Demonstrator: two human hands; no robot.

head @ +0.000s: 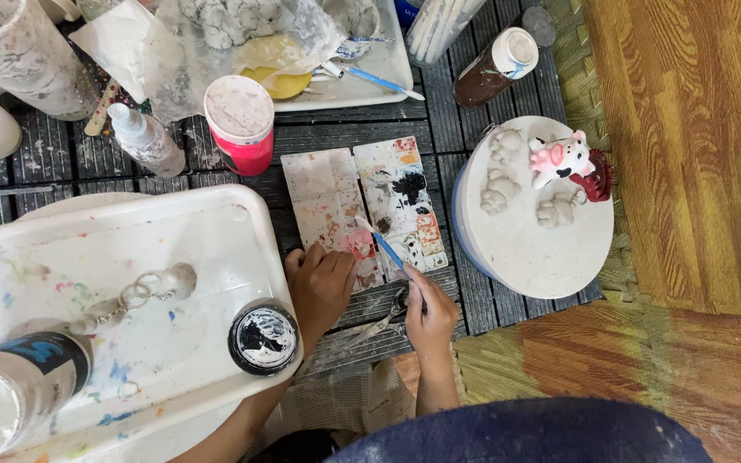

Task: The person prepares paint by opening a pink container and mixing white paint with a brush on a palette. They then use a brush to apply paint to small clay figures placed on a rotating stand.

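Dark slatted boards (362, 137) spattered with paint fill most of the frame, with wood-grain flooring (688, 146) along the right. At lower left a white tray (216, 223) holds an unpainted grey figure on a key ring (143, 291), and a black-lidded jar (264, 337) sits at its lower right corner. Just right of the tray, the left hand (319, 287) rests flat, fingers loosely spread, on the lower left corner of the paint palette (362, 206); it grips nothing. The right hand (430, 317), low in the centre, is pinched around a blue-handled brush (383, 244) whose tip dips into a pink well. On the round white stand (529, 231) at centre right, one figure (559, 159) is already painted pink and white, while three grey figures (501, 171) beside it remain bare, so most painting looks to be left.
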